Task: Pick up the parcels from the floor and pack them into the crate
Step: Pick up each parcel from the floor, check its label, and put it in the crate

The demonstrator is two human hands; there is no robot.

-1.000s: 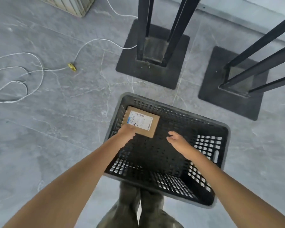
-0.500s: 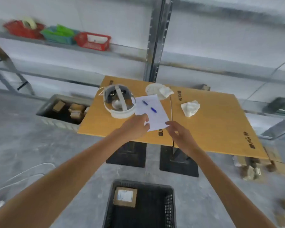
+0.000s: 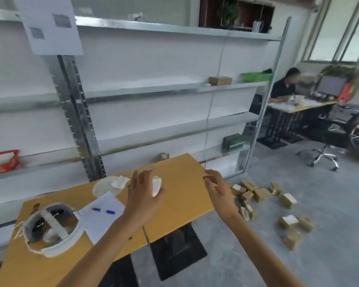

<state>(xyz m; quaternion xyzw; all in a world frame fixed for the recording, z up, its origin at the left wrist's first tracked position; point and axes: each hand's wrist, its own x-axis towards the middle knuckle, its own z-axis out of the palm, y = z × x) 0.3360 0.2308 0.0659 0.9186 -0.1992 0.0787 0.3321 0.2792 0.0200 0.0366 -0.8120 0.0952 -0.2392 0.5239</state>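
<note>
Several small brown parcels lie scattered on the grey floor at the right, beyond the table's corner. The crate is out of view. My left hand hovers over the wooden table with relaxed fingers and holds nothing; a crumpled white tissue lies just behind it. Raised above the table's right edge, my right hand is also empty, fingers loosely bent, left of the parcel pile.
The wooden table carries a white headset, a paper sheet with blue marks and a white bowl-like lid. Metal shelving stands behind. A person sits at a desk at the far right, near an office chair.
My view has swung up from the crate, where the left hand set a parcel, to the table and then right toward the floor parcels. Both hands came up empty.
</note>
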